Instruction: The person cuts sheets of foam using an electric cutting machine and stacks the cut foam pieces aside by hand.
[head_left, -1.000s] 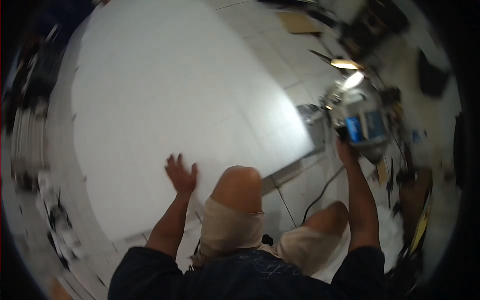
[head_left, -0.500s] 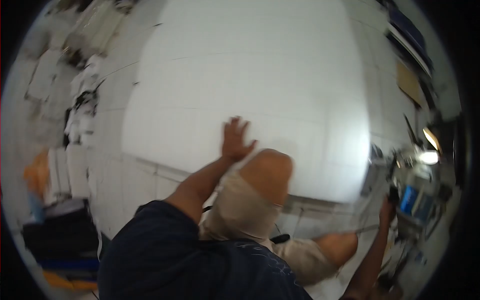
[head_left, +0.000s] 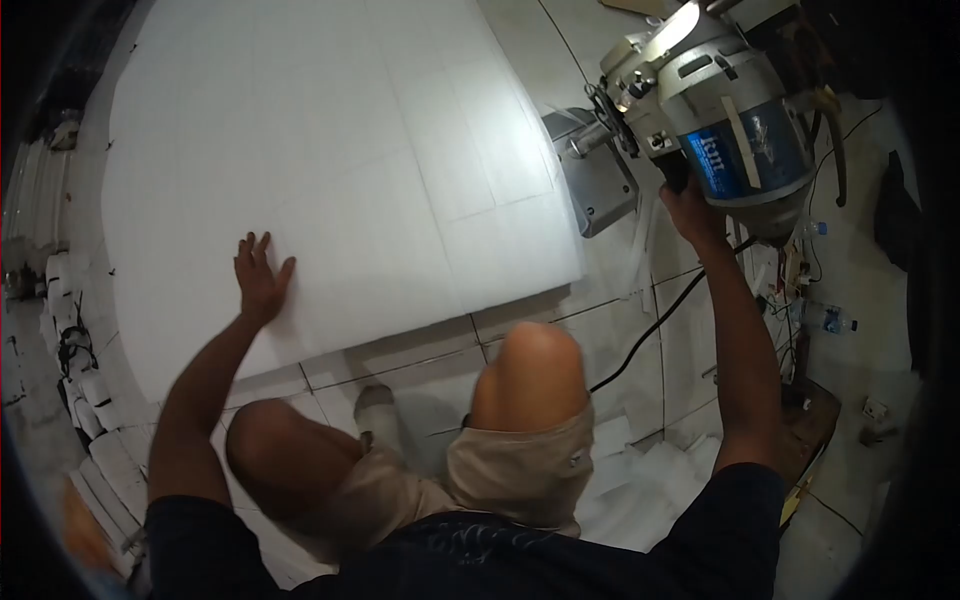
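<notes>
A broad white stack of sheet material (head_left: pixel 350 180), with lines drawn on its top, lies flat on the tiled floor. My left hand (head_left: pixel 263 285) rests on it near the front edge, fingers spread. At the right, my right hand (head_left: pixel 692 212) is wrapped round the dark handle of an electric cloth cutting machine (head_left: pixel 790 145), which has a blue "km" label and a lit lamp. The machine's metal base plate (head_left: pixel 605 185) sits against the stack's right edge. Part of my right hand's fingers is hidden by the handle and motor.
A black power cable (head_left: pixel 655 325) runs from the machine across the floor toward my knee. Plastic bottles (head_left: pixel 828 317) lie on the right, near a brown board (head_left: pixel 808 425). White scraps (head_left: pixel 640 485) are beside my leg. Bundled white pieces (head_left: pixel 90 400) line the left.
The view has swung to the right, so the cutting machine now shows larger and closer to the middle. My left hand stays spread on the white stack; my right hand stays on the handle.
</notes>
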